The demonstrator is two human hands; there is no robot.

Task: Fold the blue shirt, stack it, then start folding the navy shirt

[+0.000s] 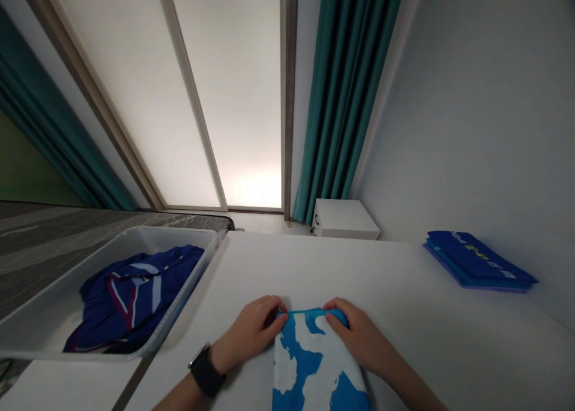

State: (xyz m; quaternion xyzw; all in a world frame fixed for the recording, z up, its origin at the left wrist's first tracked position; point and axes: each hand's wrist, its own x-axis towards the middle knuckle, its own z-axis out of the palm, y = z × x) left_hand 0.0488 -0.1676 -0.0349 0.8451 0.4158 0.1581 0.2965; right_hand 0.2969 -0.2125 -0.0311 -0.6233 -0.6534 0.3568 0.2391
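A blue-and-white patterned cloth (314, 366) lies folded on the white table (431, 321), running toward me from the middle of the near edge. My left hand (249, 330) pinches the cloth's far left corner, with a black wristwatch (206, 369) on that wrist. My right hand (359, 333) holds the far right corner. Both hands rest on the tabletop, and the fingers partly hide the folded top edge.
A translucent plastic bin (179, 238) at the table's left side holds a crumpled navy garment (135, 297). A stack of folded navy cloth (478, 261) lies at the right, by the wall. Beyond the table stand a white cabinet (344, 218) and teal curtains (345, 87).
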